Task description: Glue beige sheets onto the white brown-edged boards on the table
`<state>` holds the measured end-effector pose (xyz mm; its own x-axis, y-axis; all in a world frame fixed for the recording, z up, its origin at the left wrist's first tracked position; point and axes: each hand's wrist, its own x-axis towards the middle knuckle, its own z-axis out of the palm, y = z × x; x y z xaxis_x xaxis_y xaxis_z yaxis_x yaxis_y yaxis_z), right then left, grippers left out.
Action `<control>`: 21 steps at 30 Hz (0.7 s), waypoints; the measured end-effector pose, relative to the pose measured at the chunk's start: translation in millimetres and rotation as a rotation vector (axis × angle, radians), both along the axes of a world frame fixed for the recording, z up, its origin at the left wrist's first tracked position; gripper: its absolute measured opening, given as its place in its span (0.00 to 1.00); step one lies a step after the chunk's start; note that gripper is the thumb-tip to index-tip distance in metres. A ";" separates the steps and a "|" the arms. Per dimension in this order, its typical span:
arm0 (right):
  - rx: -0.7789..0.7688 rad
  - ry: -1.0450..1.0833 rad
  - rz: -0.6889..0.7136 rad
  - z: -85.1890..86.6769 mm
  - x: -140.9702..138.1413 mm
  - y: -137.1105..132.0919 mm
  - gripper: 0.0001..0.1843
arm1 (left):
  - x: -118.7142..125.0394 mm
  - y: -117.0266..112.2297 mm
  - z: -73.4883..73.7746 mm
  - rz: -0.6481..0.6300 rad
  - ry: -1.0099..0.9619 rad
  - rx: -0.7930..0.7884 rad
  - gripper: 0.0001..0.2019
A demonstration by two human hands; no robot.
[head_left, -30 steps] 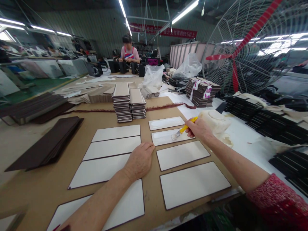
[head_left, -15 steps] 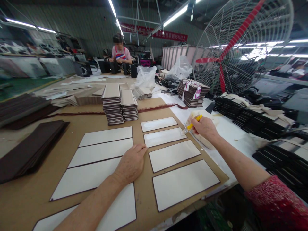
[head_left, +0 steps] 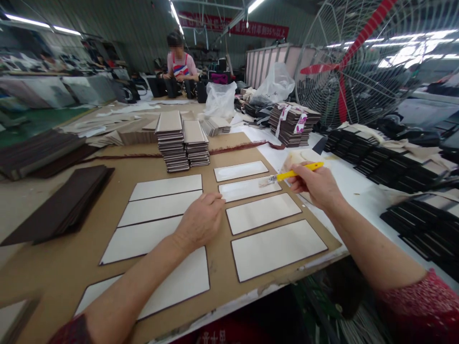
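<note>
My right hand (head_left: 317, 185) is closed around the yellow handle of a paintbrush (head_left: 299, 171). Its pale bristles touch the right part of a narrow white panel (head_left: 242, 189) with a dark edge, whose surface looks wet and glossy. At that panel's left end rests my left hand (head_left: 202, 217), palm down, fingers fairly straight and fingertips on the panel's edge. Behind it lies a shinier narrow panel (head_left: 241, 170); nearer me are a wider panel (head_left: 263, 213) and a still larger one (head_left: 279, 251). Left of these, several white panels (head_left: 165, 205) lie in a column, partly hidden under my left arm.
Two stacks of panels (head_left: 171, 143) stand behind the work on the brown board (head_left: 218, 267). Dark brown sheets (head_left: 68, 203) lie left, black bundled pieces (head_left: 394, 167) right. A tied stack (head_left: 292, 126) and a large fan (head_left: 358, 67) stand back right. Across the table sits a person (head_left: 181, 64).
The brush has moved a little left along the narrow panel, its handle now tilted lower and pointing right. My left hand stays at the panel's left end. The whole view has shifted slightly.
</note>
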<state>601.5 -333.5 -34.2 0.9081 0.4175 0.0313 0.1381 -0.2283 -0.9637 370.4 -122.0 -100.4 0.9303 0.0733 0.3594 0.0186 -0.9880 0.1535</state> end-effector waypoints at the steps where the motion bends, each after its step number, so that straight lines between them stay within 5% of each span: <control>1: 0.075 0.071 0.025 0.9 -8.2 -4.2 0.09 | -4.4 -6.4 9.0 -0.020 0.049 0.015 0.17; 4: 0.169 0.212 0.109 -1.9 -31.6 -12.4 0.08 | -22.4 -31.6 22.7 -0.152 0.225 0.059 0.16; 6: 0.182 0.247 0.148 -8.2 -43.2 -11.9 0.09 | -34.1 -48.9 18.6 -0.194 0.266 0.072 0.17; 9: 0.159 0.264 0.191 -20.1 -53.5 -2.1 0.10 | -44.8 -66.2 3.5 -0.097 0.269 0.027 0.19; 21: 0.015 0.224 0.317 -45.2 -57.6 32.0 0.10 | -50.2 -70.8 -15.8 0.036 0.180 -0.089 0.17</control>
